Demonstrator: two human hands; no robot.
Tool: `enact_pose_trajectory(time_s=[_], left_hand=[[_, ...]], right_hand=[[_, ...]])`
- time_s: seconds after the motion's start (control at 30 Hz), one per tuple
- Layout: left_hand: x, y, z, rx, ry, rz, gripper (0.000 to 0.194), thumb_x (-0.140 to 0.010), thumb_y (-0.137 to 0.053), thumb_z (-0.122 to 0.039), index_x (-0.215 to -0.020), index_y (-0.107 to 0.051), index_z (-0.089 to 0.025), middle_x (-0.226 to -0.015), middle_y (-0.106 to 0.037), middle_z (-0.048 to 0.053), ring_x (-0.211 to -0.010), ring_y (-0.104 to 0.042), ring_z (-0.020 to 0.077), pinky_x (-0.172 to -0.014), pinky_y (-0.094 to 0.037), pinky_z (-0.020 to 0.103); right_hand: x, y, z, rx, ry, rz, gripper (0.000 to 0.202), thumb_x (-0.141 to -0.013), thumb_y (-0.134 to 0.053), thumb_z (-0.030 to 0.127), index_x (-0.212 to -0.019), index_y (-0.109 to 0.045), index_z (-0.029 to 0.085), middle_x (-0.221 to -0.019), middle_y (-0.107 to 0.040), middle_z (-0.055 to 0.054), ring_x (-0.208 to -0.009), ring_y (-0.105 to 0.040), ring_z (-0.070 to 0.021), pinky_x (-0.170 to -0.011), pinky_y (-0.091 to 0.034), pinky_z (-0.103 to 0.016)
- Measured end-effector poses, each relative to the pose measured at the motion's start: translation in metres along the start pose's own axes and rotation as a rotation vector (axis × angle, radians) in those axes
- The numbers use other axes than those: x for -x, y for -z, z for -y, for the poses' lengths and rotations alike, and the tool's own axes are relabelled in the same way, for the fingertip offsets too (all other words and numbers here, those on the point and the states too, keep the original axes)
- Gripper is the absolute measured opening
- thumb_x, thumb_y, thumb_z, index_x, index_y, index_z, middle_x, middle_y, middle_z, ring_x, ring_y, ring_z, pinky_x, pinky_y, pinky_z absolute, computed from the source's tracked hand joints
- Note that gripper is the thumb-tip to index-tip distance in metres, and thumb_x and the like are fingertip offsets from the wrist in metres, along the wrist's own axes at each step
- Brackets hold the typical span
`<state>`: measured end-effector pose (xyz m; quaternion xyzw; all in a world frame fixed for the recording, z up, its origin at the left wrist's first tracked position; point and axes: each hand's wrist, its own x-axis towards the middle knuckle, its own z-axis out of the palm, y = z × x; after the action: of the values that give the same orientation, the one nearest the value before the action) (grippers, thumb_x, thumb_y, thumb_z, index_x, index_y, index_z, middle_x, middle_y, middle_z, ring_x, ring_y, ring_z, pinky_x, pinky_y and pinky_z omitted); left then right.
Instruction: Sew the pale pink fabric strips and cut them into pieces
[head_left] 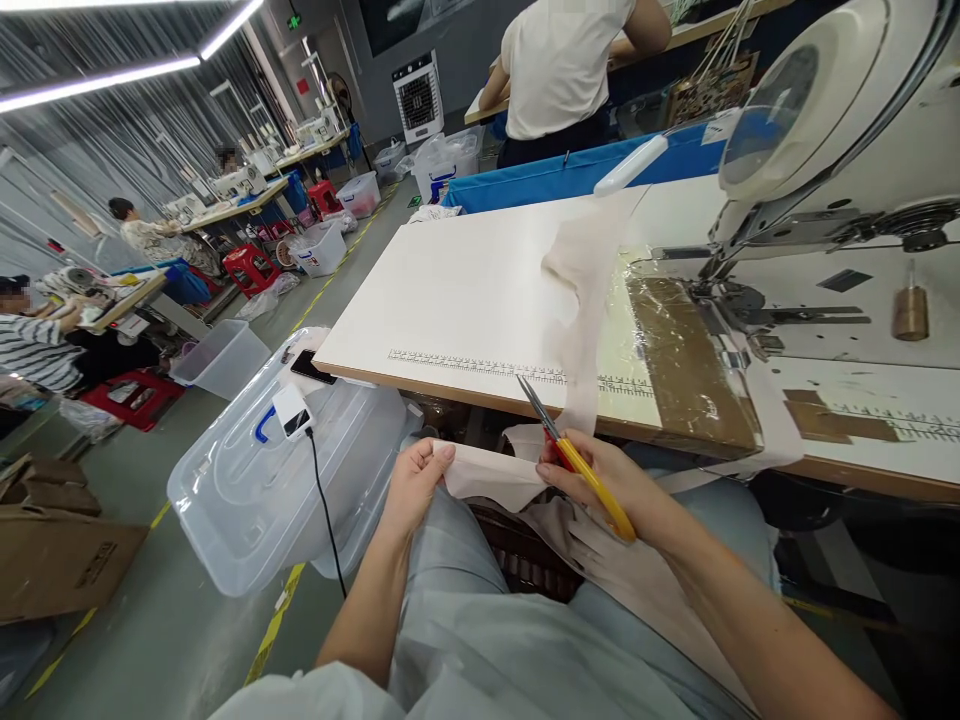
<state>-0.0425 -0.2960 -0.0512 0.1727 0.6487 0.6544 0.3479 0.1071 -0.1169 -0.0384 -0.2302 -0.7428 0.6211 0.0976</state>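
Yellow-handled thread snips, blades open and pointing up toward the table edge, gripped in the closed right hand. Left hand pinches the end of a cream fabric strip over the lap, just below the white sewing table; more of the same fabric drapes from the table top down to the hands. Printed ruler strip along the near table edge. Industrial sewing machine at right. Clear plastic storage bin on the floor at left, a phone lying on it.
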Motion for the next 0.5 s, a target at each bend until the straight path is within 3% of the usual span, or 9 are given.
enact_pose_trajectory(time_s=[0.27, 0.5], left_hand=[[0.000, 0.000, 0.006, 0.015, -0.014, -0.027, 0.051, -0.065, -0.080, -0.058, -0.080, -0.069, -0.010, -0.064, -0.065, 0.003, -0.058, -0.054, 0.0111, -0.058, -0.042, 0.021], [0.009, 0.007, 0.019, 0.087, -0.045, -0.128, 0.047, -0.067, -0.081, -0.054, -0.082, -0.069, -0.011, -0.066, -0.065, 0.001, -0.060, -0.055, 0.0101, -0.060, -0.043, 0.020]], right_hand=[[0.003, -0.002, -0.003, 0.012, 0.028, -0.052, 0.037, -0.063, -0.071, 0.053, -0.065, -0.049, 0.023, -0.061, -0.049, 0.002, -0.056, -0.045, -0.0145, -0.054, -0.038, -0.029], [0.006, -0.003, -0.007, -0.005, 0.081, -0.109, 0.034, -0.066, -0.072, 0.049, -0.070, -0.051, 0.023, -0.064, -0.051, 0.002, -0.057, -0.048, -0.0150, -0.055, -0.042, -0.029]])
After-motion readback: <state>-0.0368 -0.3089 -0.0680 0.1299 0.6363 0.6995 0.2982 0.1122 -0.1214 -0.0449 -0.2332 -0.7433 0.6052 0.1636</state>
